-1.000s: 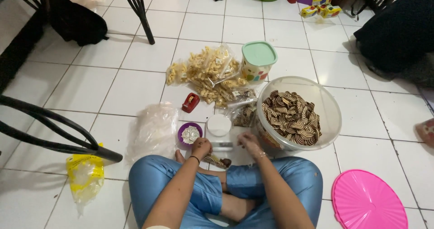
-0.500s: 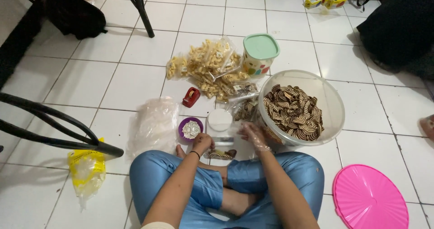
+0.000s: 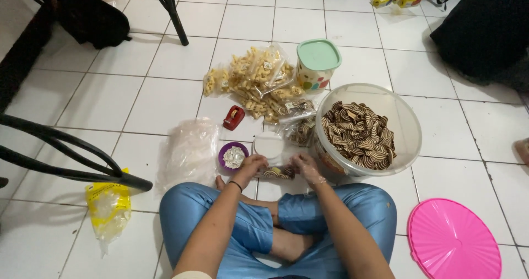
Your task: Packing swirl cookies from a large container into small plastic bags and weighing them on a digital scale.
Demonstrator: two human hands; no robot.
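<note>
Just below frame centre, my left hand (image 3: 252,165) and right hand (image 3: 304,168) pinched the ends of a small packet of striped biscuits (image 3: 277,172), its long axis lying left-to-right on the white tiled floor (image 3: 149,100) beside the clear tub (image 3: 405,126).

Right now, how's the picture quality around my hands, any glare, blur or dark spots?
Head view: even indoor light, soft glare on the white floor tiles; the left hand and right hand on the small packet of snacks are slightly soft but readable; the striped snacks in the clear tub show sharply; the top corners fall dark, and wide-angle distortion bends the tile lines.
</note>
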